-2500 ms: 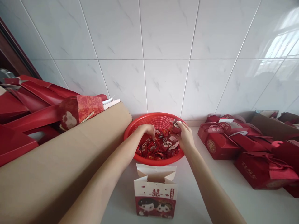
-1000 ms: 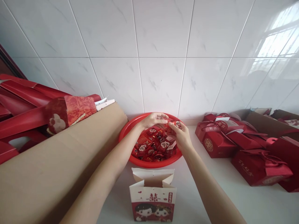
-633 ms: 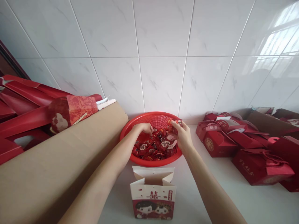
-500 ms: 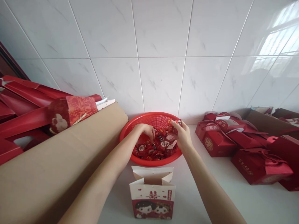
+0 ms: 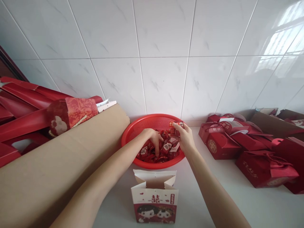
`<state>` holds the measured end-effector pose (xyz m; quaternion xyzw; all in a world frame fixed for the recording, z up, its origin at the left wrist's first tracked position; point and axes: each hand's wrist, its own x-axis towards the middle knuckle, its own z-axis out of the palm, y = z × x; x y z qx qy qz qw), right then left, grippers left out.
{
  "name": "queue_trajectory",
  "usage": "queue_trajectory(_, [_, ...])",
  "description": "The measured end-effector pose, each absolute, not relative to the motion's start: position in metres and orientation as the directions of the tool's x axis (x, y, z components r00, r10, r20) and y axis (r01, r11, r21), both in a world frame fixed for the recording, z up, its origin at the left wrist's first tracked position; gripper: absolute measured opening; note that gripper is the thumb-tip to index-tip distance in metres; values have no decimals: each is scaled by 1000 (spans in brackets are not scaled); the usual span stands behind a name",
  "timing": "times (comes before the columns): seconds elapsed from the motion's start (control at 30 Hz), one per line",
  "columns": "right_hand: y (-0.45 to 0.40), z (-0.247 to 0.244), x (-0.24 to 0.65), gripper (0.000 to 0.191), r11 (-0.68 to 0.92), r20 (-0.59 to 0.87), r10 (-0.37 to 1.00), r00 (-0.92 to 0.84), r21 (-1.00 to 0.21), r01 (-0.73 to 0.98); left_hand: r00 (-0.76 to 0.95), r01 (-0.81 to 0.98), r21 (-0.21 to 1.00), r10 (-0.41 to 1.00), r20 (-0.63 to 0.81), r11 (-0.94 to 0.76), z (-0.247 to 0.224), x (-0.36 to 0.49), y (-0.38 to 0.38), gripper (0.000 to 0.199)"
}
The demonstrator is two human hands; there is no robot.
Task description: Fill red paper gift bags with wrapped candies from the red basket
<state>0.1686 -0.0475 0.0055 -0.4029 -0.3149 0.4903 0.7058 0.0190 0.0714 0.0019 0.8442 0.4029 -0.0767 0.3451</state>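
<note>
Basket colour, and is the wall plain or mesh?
The basket is bright red, with a mesh wall; best seen in the head view.

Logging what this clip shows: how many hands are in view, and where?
2: the left hand is among the wrapped candies in the red basket; the right hand holds a wrapped candy at its right side. Some fingers are partly hidden.

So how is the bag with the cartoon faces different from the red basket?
The bag is boxy; the basket is rounded. The bag is white and dark red; the basket is bright red. The bag stands nearer; the basket sits behind it. Both are open on top.
</note>
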Motion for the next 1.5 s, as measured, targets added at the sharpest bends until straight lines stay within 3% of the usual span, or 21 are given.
queue_trajectory(0.1, [-48,5,169,32,194,53,947,317,-882,-431,529,829,264,540,-655,-492,13,35,54,47])
queue_trajectory(0.27, [-49,6,169,33,178,45,949,311,-892,-415,449,836,144,509,-734,-530,29,43,37,30])
queue_trajectory(0.4, [-49,6,169,33,182,49,949,311,-891,-416,561,815,317,526,-640,-484,33,24,47,28])
queue_trajectory(0.53, [-49,7,168,33,186,43,945,325,-886,-424,674,718,544,625,-392,-434,37,5,64,23])
queue_trajectory(0.67, [-51,11,166,33,185,23,940,341,-873,-451,641,635,671,746,-181,-383,34,0,73,23])
queue_trajectory(0.93, [-51,12,166,33,192,28,937,347,-874,-446,558,568,776,821,-119,-274,27,0,75,22])
queue_trajectory(1.17, [-49,9,168,33,189,37,940,338,-883,-430,486,462,872,868,-97,-161,27,1,74,50])
queue_trajectory(1.33, [-48,7,168,32,190,42,942,332,-884,-427,495,601,763,860,-122,-238,27,-2,73,48])
queue_trajectory(1.5, [-48,7,169,33,187,46,945,325,-889,-417,490,820,432,851,-187,-377,39,-2,63,61])
